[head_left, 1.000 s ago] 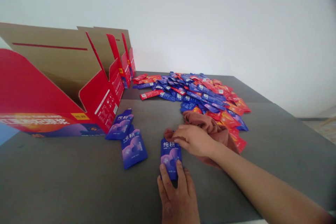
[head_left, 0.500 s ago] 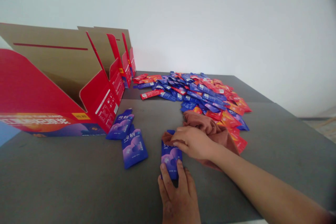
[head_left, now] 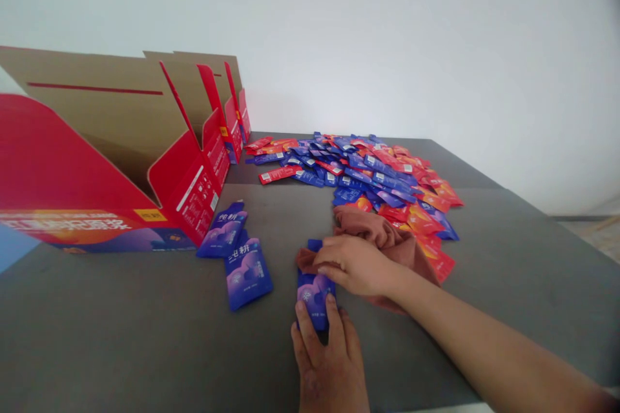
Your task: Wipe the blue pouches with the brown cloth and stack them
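Note:
A blue pouch [head_left: 316, 293] with purple fruit artwork lies flat on the grey table. My left hand [head_left: 330, 364] grips its near end, the fingertips on both sides of the lower edge. Bunched in my right hand [head_left: 361, 264] is a reddish-brown cloth [head_left: 371, 227], a fold of it resting across the pouch's upper part. The pouch's top edge shows just beyond the cloth. To the left, one blue pouch [head_left: 248, 275] is partly under or against another blue pouch [head_left: 223, 230], close to the front box.
Open red cartons [head_left: 179, 174] with raised brown flaps stand in a row along the left. A heap of blue and red-orange pouches [head_left: 358, 171] spreads over the back and right of the table [head_left: 145, 329]. A white wall [head_left: 363, 39] rises behind.
My right hand and the cloth have shifted slightly left across the upper part of the pouch. My left hand and the pouch stay in place.

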The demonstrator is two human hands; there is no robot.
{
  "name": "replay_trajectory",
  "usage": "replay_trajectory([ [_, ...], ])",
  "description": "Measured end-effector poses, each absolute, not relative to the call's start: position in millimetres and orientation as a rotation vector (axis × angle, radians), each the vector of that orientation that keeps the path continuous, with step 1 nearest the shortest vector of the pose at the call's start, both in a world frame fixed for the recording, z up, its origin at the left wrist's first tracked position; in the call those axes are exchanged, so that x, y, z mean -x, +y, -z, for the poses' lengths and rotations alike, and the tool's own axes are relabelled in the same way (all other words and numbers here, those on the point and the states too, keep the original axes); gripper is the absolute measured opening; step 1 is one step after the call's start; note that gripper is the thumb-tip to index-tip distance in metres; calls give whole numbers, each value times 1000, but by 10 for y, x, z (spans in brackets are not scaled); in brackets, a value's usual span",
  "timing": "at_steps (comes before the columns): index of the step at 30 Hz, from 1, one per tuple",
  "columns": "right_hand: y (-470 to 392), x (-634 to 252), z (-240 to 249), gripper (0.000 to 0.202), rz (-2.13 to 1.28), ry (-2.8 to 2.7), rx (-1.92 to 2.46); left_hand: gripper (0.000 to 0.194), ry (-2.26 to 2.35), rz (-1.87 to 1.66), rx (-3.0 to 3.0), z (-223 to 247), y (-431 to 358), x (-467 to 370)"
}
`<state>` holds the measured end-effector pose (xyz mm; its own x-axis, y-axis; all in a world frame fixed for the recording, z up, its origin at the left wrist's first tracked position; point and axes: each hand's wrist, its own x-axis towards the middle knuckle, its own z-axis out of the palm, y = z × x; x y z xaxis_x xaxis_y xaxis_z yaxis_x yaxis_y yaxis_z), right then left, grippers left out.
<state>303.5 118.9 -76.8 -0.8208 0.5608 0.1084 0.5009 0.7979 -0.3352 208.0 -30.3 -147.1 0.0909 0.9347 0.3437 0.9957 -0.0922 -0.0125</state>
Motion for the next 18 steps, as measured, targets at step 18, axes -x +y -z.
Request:
replay_trajectory([
  [18,1231,-3058,810,16,-378,-2734,965,40,-1912,345,2135,1480,-303,-2073],
])
